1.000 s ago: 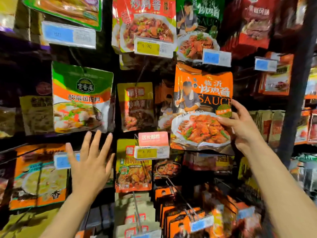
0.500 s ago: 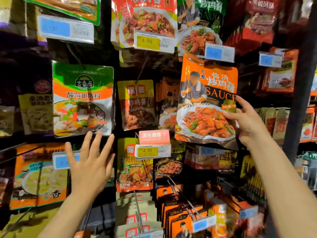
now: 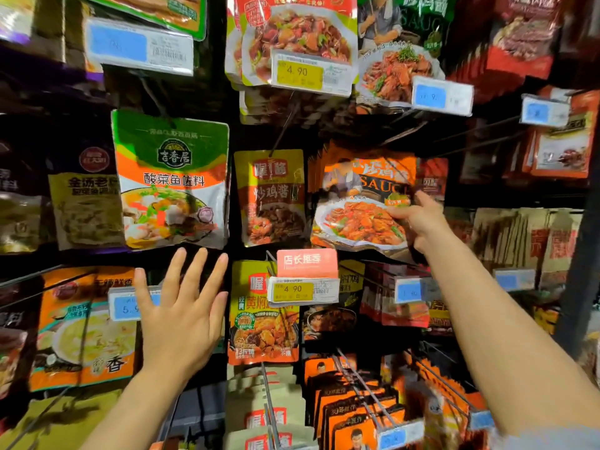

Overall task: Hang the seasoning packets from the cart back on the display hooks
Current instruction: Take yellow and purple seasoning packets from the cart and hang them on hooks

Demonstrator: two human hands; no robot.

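An orange seasoning packet point(image 3: 363, 206) marked SAUCE, with a plate of red chicken pictured on it, sits at the front of a row of like packets right of centre. My right hand point(image 3: 418, 219) pinches its lower right edge, thumb on the front. A long hook wire point(image 3: 402, 133) runs out above the packet; whether the packet hangs on it is hidden. My left hand point(image 3: 181, 313) is raised lower left with fingers spread and straight, holding nothing, in front of a blue price tag point(image 3: 125, 306). The cart is out of view.
A green and white fish seasoning packet point(image 3: 170, 180) hangs upper left, a yellow packet point(image 3: 269, 196) at centre. A pink sign point(image 3: 306, 263) and yellow 4.90 tag point(image 3: 302, 290) jut out below. Bare hook rods point(image 3: 363, 388) project at lower right above orange packets.
My right hand has carried the orange packet deeper into the rack, back against the row of like packets. My left hand has stayed in place, fingers spread.
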